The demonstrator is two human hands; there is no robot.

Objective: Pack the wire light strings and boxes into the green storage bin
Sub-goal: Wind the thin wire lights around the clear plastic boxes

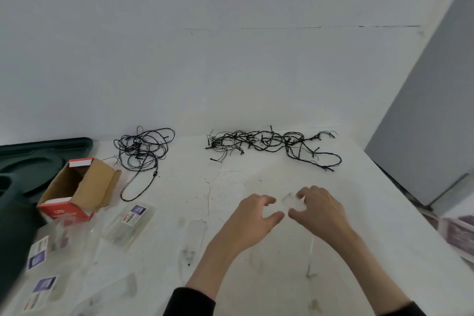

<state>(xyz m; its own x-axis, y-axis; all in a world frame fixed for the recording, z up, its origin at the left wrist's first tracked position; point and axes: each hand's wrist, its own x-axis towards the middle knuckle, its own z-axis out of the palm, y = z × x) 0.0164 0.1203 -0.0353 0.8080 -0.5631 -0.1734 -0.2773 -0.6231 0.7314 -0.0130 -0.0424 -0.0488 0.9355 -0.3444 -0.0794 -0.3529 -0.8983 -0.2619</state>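
A: Anything hidden or cut off?
B: At the left edge, a green bin (30,161), cropped by the frame and blurred lower down. At the right edge, purple boxes (459,233), cropped too. At the bottom, dark sleeves (189,301), barely in view.

A: And in the hands?
B: Hard to say. Between them, on the white table (230,179), a clear bundle (289,200), smeared and nearly see-through. Right hand (318,209) with fingers curled over it, gripping. Left hand (252,215) just beside it, fingers half bent. Impossible to tell whether holding or only touching.

A: Where to look for the light strings?
B: Far side of the table, well apart from each other and outside the bin. Left tangle (143,151) behind an open cardboard box (77,187). Right tangle (274,145) beyond the hands.

A: Any readable writing?
B: None. White marks on the red end of the cardboard box, too blurred. Purple-and-white labels on the clear packets (130,218) near the bin, print too small to read.
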